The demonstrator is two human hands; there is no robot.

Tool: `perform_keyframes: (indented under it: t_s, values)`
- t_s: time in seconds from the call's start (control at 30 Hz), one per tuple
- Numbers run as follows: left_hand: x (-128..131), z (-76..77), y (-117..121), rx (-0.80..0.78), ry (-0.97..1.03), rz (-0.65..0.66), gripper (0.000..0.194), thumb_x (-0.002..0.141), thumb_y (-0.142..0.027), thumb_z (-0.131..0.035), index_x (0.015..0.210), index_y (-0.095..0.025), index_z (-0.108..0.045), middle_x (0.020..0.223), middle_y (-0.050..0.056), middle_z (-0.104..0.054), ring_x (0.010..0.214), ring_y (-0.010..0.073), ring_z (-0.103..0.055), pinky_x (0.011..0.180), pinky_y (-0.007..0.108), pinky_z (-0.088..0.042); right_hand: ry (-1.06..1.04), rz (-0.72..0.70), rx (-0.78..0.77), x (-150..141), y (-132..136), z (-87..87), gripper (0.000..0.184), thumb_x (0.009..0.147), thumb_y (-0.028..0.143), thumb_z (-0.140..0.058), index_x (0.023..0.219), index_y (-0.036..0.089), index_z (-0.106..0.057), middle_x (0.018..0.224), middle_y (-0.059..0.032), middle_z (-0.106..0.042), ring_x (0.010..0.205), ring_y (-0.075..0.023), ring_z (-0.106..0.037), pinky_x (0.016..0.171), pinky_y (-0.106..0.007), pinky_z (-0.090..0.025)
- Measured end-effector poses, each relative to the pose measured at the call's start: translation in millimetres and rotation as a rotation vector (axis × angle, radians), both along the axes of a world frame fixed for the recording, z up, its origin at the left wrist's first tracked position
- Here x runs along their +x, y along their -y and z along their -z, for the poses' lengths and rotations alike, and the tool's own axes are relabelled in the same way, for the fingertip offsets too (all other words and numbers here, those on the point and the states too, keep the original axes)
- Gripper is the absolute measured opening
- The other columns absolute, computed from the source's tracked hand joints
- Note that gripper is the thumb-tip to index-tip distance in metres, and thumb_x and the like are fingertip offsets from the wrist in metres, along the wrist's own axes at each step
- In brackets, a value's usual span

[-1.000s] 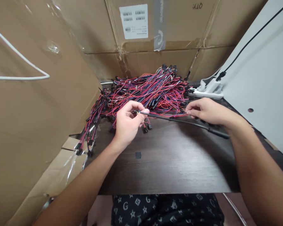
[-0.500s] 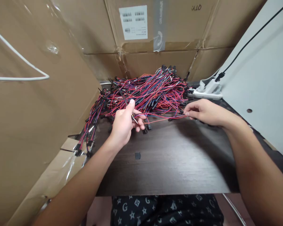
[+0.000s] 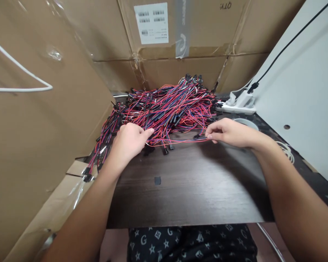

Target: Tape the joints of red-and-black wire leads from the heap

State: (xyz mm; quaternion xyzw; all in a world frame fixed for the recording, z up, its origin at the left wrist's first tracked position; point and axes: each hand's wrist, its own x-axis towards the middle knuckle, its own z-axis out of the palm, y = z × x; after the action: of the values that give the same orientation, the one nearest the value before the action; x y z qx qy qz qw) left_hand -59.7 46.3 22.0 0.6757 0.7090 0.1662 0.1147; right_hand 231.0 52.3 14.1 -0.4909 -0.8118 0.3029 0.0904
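Note:
My left hand point(image 3: 131, 140) is closed at the front left of a heap of wire harnesses point(image 3: 177, 105). A thin dark tweezers-like tool point(image 3: 148, 112) rises from its grip, and a pale tip point(image 3: 147, 144) shows below the thumb. My right hand point(image 3: 221, 131) pinches the end of a few red and dark wires point(image 3: 180, 141) at the heap's front right. These wires run nearly level across to the left hand; whether its fingers grip them is hidden. Black connectors point(image 3: 166, 150) hang at the heap's front edge.
A dark wooden tabletop point(image 3: 191, 189) carries a small black square point(image 3: 157, 180). Cardboard boxes point(image 3: 207, 32) stand behind and left. At right are a white power strip point(image 3: 239, 108), a round container point(image 3: 247, 123), a coiled pale cord point(image 3: 285, 151) and a white panel point(image 3: 303, 94).
My left hand has moved left and turned palm-down, its fingers drawn in with the tool more upright. My right hand has shifted slightly left and down, still pinching the wires.

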Motion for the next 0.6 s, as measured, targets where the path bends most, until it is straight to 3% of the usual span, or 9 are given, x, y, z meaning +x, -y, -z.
perform_keyframes:
  t_s: [0.1,0.23,0.33,0.43,0.5,0.6]
  values:
    - [-0.4,-2.6,2.0,-0.054,-0.314,-0.023,0.045,0.080,-0.054,-0.052,0.055,-0.019,-0.064,0.058,0.012,-0.062,0.066,0.0304,-0.063,0.059,0.038,-0.046,-0.004,-0.054,-0.044,-6.3,-1.6,5.9,0.016,0.079,0.024,-0.049,0.071,0.015,-0.059,0.065,-0.0020,-0.062,0.061,-0.0135,-0.053,0.060,-0.025,-0.039]
    - [4.3,-4.5,7.6,-0.107,-0.435,-0.022,0.050,0.084,-0.058,-0.042,0.073,-0.016,-0.069,0.077,0.017,-0.066,0.083,0.0371,-0.064,0.066,0.043,-0.048,0.025,-0.079,-0.064,-13.3,-2.9,12.6,0.014,0.078,0.018,-0.048,0.072,0.014,-0.060,0.064,-0.0016,-0.061,0.059,-0.0125,-0.051,0.058,-0.024,-0.038]
    - [7.1,-7.9,14.4,-0.024,-0.475,-0.081,0.052,0.086,-0.058,-0.041,0.078,-0.015,-0.070,0.081,0.020,-0.067,0.081,0.0391,-0.063,0.063,0.044,-0.046,0.026,-0.096,-0.070,-16.1,-2.8,14.5,0.013,0.077,0.014,-0.047,0.071,0.014,-0.059,0.064,-0.0009,-0.060,0.059,-0.0120,-0.050,0.058,-0.023,-0.038]
    - [8.4,-11.2,20.2,0.177,-0.457,-0.142,0.044,0.086,-0.052,-0.046,0.079,-0.016,-0.070,0.078,0.017,-0.067,0.073,0.0336,-0.063,0.059,0.040,-0.044,0.030,-0.104,-0.073,-17.3,-2.7,14.9,0.013,0.076,0.012,-0.046,0.071,0.014,-0.058,0.063,-0.0004,-0.059,0.058,-0.0115,-0.049,0.058,-0.023,-0.037]
    - [8.9,-11.0,21.4,0.350,-0.353,-0.052,0.035,0.087,-0.043,-0.048,0.077,-0.016,-0.069,0.076,0.011,-0.067,0.069,0.0253,-0.062,0.062,0.034,-0.043,0.034,-0.108,-0.075,-17.4,-2.8,14.8,0.013,0.076,0.012,-0.046,0.070,0.014,-0.058,0.063,-0.0003,-0.059,0.058,-0.0112,-0.049,0.057,-0.023,-0.037]
    - [9.5,-6.2,19.8,0.434,-0.165,0.315,0.027,0.089,-0.032,-0.050,0.074,-0.016,-0.066,0.073,0.004,-0.067,0.067,0.0158,-0.060,0.066,0.028,-0.042,0.044,-0.113,-0.072,-16.8,-2.9,14.6,0.014,0.077,0.012,-0.046,0.070,0.014,-0.058,0.063,-0.0002,-0.059,0.058,-0.0113,-0.049,0.057,-0.023,-0.037]
